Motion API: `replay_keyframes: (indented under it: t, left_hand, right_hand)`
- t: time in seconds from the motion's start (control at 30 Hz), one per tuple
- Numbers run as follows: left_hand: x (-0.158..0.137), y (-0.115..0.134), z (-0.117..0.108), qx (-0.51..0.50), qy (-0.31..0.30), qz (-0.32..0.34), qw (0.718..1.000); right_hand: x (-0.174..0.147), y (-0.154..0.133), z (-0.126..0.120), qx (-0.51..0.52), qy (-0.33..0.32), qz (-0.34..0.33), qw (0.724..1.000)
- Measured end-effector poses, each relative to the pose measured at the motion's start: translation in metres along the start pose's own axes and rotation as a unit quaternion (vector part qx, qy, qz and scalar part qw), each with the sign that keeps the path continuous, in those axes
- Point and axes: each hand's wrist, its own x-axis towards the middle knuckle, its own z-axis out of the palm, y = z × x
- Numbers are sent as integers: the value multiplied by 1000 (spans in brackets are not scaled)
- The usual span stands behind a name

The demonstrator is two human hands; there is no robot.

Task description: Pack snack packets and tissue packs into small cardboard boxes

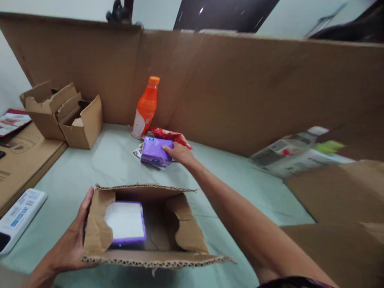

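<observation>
My left hand [70,242] grips the left side of an open cardboard box [159,260], thumb up along its wall. Inside, on the left, lies a white pack with purple edges [127,222]. Farther back, my right hand [178,153] is closed on the right end of a purple packet [156,150], thumb on top; its other fingers are mostly hidden. Under and behind that packet are a patterned card [138,151] and a crumpled red wrapper [171,135]. An orange drink bottle [146,108] stands just behind them, tilted in the view.
Two small open cartons [81,126] stand at the back left by a flat cardboard box [27,156]. A white power-bank-like device [22,218] lies at the left. Blurred packages [294,152] and more cardboard [339,192] are on the right. A tall cardboard wall [240,92] closes the back.
</observation>
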Motion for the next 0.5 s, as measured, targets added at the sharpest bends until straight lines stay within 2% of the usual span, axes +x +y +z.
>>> replay_keyframes:
  t: [0.07, 0.1, 0.17, 0.2, 0.27, 0.33, 0.4, 0.5]
  left_hand:
    - [1, 0, 1, 8, 2, 1, 1000]
    - [1, -1, 2, 11, 2, 1, 1000]
    - [2, -2, 2, 5, -4, 1, 1000]
    - [3, -1, 2, 0, -4, 6, 1000]
    - [6, 2, 2, -11, -8, 17, 1000]
    - [9, 7, 3, -16, -18, 18, 1000]
    - [11, 14, 8, -15, -34, 10, 999]
    - [12, 23, 18, -20, -60, 7, 998]
  right_hand:
    - [-12, 5, -8, -3, 24, 24, 999]
    - [-24, 7, -18, 14, 46, 14, 999]
    - [-58, 7, -47, 93, 87, -54, 990]
    - [-79, 4, -63, 153, 83, -118, 978]
    - [-123, -10, -88, 222, -9, -248, 943]
    - [-161, -29, -93, 166, -164, -338, 912]
    - [-185, -47, -80, 48, -268, -375, 886]
    - [-196, -63, -45, -48, -332, -398, 854]
